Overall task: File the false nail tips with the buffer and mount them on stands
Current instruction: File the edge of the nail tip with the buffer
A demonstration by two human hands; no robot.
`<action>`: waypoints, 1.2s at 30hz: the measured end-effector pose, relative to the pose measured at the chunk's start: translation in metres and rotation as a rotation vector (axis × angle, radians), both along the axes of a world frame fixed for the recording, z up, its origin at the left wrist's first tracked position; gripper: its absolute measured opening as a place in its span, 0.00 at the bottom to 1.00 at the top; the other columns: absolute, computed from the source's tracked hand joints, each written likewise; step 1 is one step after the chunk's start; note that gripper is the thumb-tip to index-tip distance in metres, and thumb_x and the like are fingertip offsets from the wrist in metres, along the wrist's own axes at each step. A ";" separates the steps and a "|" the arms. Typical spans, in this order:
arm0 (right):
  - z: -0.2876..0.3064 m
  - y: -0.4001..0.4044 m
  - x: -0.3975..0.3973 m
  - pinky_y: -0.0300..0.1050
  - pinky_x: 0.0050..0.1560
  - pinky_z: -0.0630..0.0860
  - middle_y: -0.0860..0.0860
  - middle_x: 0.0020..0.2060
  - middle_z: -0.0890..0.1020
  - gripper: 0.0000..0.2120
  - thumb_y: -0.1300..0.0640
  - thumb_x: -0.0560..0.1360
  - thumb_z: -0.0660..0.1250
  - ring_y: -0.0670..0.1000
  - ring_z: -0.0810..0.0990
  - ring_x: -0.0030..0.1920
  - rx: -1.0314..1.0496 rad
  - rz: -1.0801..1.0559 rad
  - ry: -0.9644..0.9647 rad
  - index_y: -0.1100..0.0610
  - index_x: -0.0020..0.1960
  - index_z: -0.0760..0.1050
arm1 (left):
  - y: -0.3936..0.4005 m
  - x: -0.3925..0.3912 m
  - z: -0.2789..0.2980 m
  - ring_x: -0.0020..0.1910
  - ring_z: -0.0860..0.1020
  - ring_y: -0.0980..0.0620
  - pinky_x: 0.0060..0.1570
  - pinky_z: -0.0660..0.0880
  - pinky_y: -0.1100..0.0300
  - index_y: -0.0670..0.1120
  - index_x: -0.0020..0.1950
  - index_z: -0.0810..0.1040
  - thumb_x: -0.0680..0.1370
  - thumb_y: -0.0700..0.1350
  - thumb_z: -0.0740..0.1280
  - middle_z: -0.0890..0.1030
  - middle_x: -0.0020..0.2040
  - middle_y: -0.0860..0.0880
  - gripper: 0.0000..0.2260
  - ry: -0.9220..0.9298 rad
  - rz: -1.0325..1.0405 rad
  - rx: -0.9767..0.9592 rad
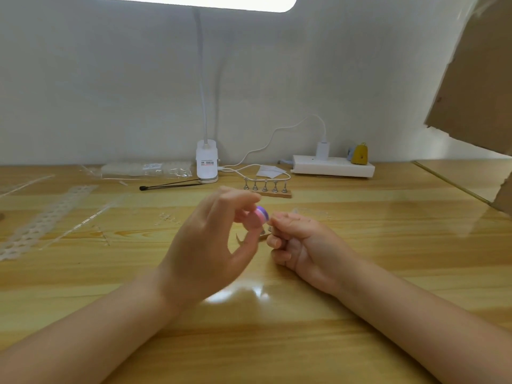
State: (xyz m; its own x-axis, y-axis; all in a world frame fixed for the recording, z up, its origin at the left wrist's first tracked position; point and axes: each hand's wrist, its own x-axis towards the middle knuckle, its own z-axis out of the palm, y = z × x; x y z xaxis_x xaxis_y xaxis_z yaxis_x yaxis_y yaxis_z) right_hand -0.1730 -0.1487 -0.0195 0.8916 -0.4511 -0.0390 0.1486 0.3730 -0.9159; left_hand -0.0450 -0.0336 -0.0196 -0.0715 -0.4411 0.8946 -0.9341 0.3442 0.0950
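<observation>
Buffer (261, 214) pinched in left hand (210, 245) fingers; right hand (299, 239) fingers curled, contents unclear; stands (266, 187) behind.

We're at a home craft desk: wooden tabletop (360, 273), clip lamp (207, 161) and power strip (332, 167) against the plain wall beyond the hands, nail stands (267, 188) between.
</observation>
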 end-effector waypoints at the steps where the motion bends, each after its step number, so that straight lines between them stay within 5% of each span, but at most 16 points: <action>1: 0.000 0.000 0.000 0.35 0.27 0.64 0.49 0.32 0.75 0.03 0.61 0.72 0.64 0.45 0.70 0.30 -0.023 0.015 0.002 0.59 0.45 0.75 | -0.001 -0.005 0.000 0.44 0.78 0.51 0.44 0.78 0.55 0.44 0.60 0.70 0.74 0.37 0.69 0.77 0.50 0.48 0.16 -0.036 -0.046 0.002; 7: 0.000 0.000 0.001 0.36 0.26 0.65 0.49 0.30 0.73 0.05 0.57 0.67 0.67 0.46 0.71 0.30 0.006 0.007 -0.002 0.58 0.41 0.77 | 0.003 0.012 -0.001 0.41 0.78 0.49 0.44 0.76 0.52 0.44 0.59 0.68 0.73 0.36 0.68 0.80 0.44 0.45 0.17 -0.084 0.149 0.070; 12: -0.001 -0.001 0.001 0.36 0.28 0.66 0.49 0.33 0.74 0.04 0.60 0.71 0.64 0.45 0.70 0.31 -0.051 0.046 -0.001 0.57 0.41 0.78 | -0.001 -0.007 0.001 0.44 0.78 0.49 0.48 0.76 0.57 0.44 0.59 0.69 0.76 0.38 0.68 0.79 0.47 0.47 0.14 -0.176 0.003 0.007; 15: 0.001 0.000 0.000 0.36 0.28 0.65 0.49 0.31 0.73 0.07 0.58 0.69 0.65 0.46 0.71 0.31 -0.027 0.047 0.004 0.54 0.35 0.80 | 0.001 0.003 0.000 0.42 0.80 0.46 0.49 0.74 0.58 0.44 0.58 0.68 0.74 0.37 0.68 0.81 0.45 0.45 0.15 -0.172 0.117 0.077; 19: 0.001 0.000 0.000 0.37 0.28 0.65 0.49 0.31 0.72 0.04 0.57 0.69 0.66 0.46 0.71 0.31 -0.020 0.030 0.011 0.58 0.41 0.77 | 0.004 0.007 0.005 0.42 0.79 0.47 0.45 0.77 0.53 0.44 0.58 0.68 0.74 0.35 0.69 0.80 0.46 0.44 0.16 -0.091 0.096 0.014; 24: 0.001 0.000 0.000 0.37 0.29 0.65 0.49 0.31 0.74 0.03 0.60 0.70 0.64 0.46 0.71 0.31 -0.083 0.066 0.034 0.58 0.41 0.76 | 0.001 -0.006 0.003 0.44 0.78 0.48 0.51 0.74 0.60 0.44 0.58 0.69 0.76 0.37 0.68 0.81 0.47 0.46 0.13 -0.203 0.033 0.039; 29: 0.000 -0.001 0.001 0.37 0.28 0.64 0.49 0.30 0.73 0.04 0.57 0.69 0.65 0.46 0.72 0.31 -0.012 0.035 0.021 0.56 0.37 0.78 | 0.004 0.007 0.003 0.43 0.79 0.47 0.46 0.76 0.53 0.45 0.58 0.69 0.75 0.36 0.69 0.81 0.46 0.44 0.16 -0.120 0.124 0.035; 33: 0.001 -0.001 0.001 0.37 0.29 0.65 0.49 0.32 0.73 0.06 0.58 0.69 0.64 0.46 0.71 0.32 -0.087 0.080 0.016 0.54 0.37 0.80 | 0.000 -0.006 0.000 0.46 0.78 0.48 0.51 0.74 0.59 0.44 0.58 0.69 0.76 0.37 0.67 0.80 0.46 0.46 0.13 -0.207 0.037 0.045; 36: 0.001 -0.001 0.000 0.37 0.29 0.65 0.49 0.30 0.70 0.04 0.56 0.69 0.65 0.46 0.71 0.31 -0.030 0.065 0.022 0.56 0.37 0.76 | 0.003 0.009 0.000 0.43 0.79 0.44 0.47 0.77 0.51 0.45 0.58 0.68 0.73 0.34 0.70 0.81 0.45 0.44 0.17 -0.151 0.167 0.105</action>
State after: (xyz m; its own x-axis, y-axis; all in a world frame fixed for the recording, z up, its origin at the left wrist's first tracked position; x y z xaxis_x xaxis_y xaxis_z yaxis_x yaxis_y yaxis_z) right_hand -0.1726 -0.1500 -0.0181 0.9180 -0.3939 -0.0464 0.1048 0.3537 -0.9295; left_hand -0.0358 -0.0305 -0.0198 -0.1192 -0.5476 0.8282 -0.9835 0.1794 -0.0229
